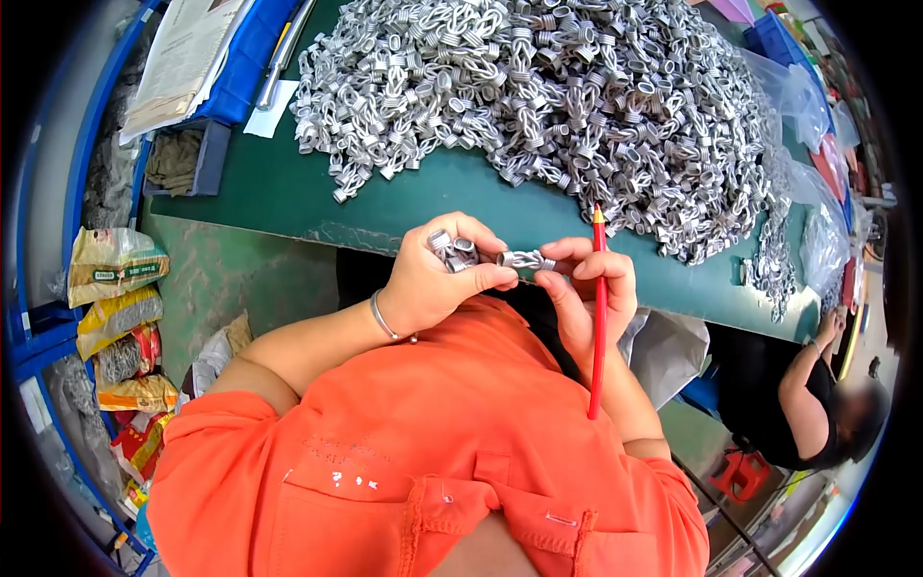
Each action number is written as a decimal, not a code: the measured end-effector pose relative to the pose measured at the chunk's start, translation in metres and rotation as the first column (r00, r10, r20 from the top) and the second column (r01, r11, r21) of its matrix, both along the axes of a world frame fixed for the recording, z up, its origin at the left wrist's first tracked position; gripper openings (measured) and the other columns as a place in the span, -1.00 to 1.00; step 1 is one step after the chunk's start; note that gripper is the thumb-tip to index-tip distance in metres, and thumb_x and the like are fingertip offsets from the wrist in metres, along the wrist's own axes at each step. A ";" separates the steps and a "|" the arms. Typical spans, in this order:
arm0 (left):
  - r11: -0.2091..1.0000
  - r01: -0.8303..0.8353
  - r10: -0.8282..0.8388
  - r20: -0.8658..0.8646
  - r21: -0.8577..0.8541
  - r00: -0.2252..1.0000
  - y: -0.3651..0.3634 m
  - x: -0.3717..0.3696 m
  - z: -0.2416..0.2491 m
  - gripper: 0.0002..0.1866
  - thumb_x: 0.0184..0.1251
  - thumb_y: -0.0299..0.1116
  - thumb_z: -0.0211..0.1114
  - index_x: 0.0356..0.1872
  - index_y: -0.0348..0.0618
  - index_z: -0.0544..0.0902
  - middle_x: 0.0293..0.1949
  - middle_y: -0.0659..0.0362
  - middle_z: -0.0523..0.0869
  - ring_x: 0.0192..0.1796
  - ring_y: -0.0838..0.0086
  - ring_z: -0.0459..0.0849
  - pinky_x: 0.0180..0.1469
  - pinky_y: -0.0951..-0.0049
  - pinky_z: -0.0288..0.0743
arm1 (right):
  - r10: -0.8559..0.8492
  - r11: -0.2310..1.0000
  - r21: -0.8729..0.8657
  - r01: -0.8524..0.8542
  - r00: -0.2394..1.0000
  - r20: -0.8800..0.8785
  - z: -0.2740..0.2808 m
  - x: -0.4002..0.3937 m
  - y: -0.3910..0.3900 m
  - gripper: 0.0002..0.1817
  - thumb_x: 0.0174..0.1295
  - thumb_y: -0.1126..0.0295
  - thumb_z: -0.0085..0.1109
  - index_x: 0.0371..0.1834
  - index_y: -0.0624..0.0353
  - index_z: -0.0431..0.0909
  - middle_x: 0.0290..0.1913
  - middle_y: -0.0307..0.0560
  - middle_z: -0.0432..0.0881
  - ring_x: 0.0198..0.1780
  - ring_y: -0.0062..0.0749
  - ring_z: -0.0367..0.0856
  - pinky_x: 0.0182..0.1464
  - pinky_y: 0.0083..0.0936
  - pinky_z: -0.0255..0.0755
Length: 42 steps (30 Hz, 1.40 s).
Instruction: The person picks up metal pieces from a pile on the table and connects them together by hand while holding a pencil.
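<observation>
Steady the looped metal piece by the tabletop's near edge, pinched at opposite ends between fingers of left hand and right hand, with red pencil tip clear.

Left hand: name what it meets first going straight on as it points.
The left hand would probably meet the silver looped piece at its fingertips, then the right hand; depth is unclear.

The metal links are grey, the pencil red (yellowish near its tip).
</observation>
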<state>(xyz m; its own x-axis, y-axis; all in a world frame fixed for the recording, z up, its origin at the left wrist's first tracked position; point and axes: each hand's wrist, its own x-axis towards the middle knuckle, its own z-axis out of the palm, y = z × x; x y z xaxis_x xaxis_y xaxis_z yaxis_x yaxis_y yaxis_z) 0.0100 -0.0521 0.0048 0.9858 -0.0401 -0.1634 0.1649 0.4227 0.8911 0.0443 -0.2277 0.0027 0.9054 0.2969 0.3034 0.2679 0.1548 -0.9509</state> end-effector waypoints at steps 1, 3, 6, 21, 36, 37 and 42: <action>0.997 0.017 -0.020 0.042 0.069 0.999 0.001 0.000 0.000 -0.78 0.00 -0.71 0.28 -0.34 -0.30 0.44 -0.32 0.05 0.54 -0.33 0.40 0.65 -0.27 0.50 0.58 | -0.003 0.999 -0.037 0.004 1.000 0.009 0.000 0.000 0.000 -0.68 -0.01 0.75 0.17 -0.30 0.19 0.26 -0.20 0.08 0.55 -0.31 -0.48 0.52 -0.25 -0.60 0.45; 0.994 0.012 -0.021 0.088 0.110 0.996 0.000 0.000 -0.002 -0.78 0.00 -0.70 0.29 -0.35 -0.30 0.45 -0.33 0.06 0.54 -0.33 0.42 0.64 -0.28 0.52 0.57 | -0.007 0.997 -0.074 0.008 1.000 0.015 0.000 0.000 0.000 -0.70 0.01 0.75 0.14 -0.28 0.21 0.27 -0.20 0.07 0.55 -0.28 -0.47 0.53 -0.23 -0.60 0.45; 0.985 0.001 -0.026 0.146 0.170 0.989 0.000 0.000 -0.002 -0.78 -0.02 -0.70 0.31 -0.36 -0.30 0.47 -0.34 0.07 0.55 -0.34 0.46 0.63 -0.29 0.56 0.55 | 0.000 0.997 -0.077 -0.006 0.997 -0.071 0.001 -0.001 0.002 -0.75 0.07 0.75 0.07 -0.24 0.23 0.31 -0.20 0.05 0.55 -0.23 -0.46 0.53 -0.18 -0.59 0.45; 0.965 -0.039 -0.018 0.212 0.259 0.977 -0.001 0.001 -0.005 -0.77 -0.07 -0.69 0.35 -0.40 -0.27 0.50 -0.37 0.10 0.57 -0.36 0.56 0.57 -0.33 0.62 0.48 | 0.017 1.000 0.003 -0.018 0.975 0.222 0.005 0.000 0.000 -0.92 0.12 0.60 -0.02 -0.39 0.23 0.30 -0.54 -0.08 0.53 -0.52 -0.43 0.46 -0.32 -0.49 0.32; 0.979 -0.029 -0.006 0.171 0.201 0.985 -0.002 -0.001 -0.004 -0.78 -0.07 -0.70 0.34 -0.42 -0.28 0.48 -0.37 0.07 0.58 -0.34 0.51 0.60 -0.30 0.57 0.51 | 0.041 0.998 -0.048 -0.033 0.979 0.200 0.005 0.003 0.000 -0.93 0.12 0.60 -0.01 -0.41 0.26 0.31 -0.57 -0.10 0.52 -0.56 -0.45 0.45 -0.36 -0.53 0.32; 0.982 -0.020 -0.012 0.165 0.190 0.986 -0.001 -0.001 -0.003 -0.77 -0.08 -0.72 0.33 -0.42 -0.29 0.48 -0.37 0.06 0.58 -0.35 0.49 0.60 -0.30 0.56 0.52 | 0.028 0.999 0.026 -0.034 0.980 0.197 0.005 0.004 0.000 -0.95 0.13 0.59 -0.02 -0.40 0.27 0.32 -0.56 -0.08 0.52 -0.54 -0.44 0.44 -0.35 -0.53 0.33; 0.960 -0.105 0.047 0.223 0.261 0.974 -0.005 0.004 -0.001 -0.74 -0.14 -0.78 0.30 -0.46 -0.27 0.44 -0.38 0.03 0.57 -0.36 0.43 0.59 -0.32 0.50 0.53 | -0.107 0.966 -0.222 0.132 0.987 0.121 0.015 0.018 -0.005 -0.88 0.15 0.56 0.04 -0.26 0.29 0.50 -0.34 -0.03 0.54 -0.38 -0.39 0.51 -0.32 -0.54 0.42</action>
<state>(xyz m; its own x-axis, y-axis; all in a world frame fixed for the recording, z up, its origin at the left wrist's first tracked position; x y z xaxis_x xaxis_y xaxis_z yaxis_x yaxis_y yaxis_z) 0.0145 -0.0568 0.0035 0.9971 0.0527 0.0555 -0.0636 0.1663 0.9840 0.0624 -0.2325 0.0172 0.9045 0.2611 0.3372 0.3734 -0.1029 -0.9219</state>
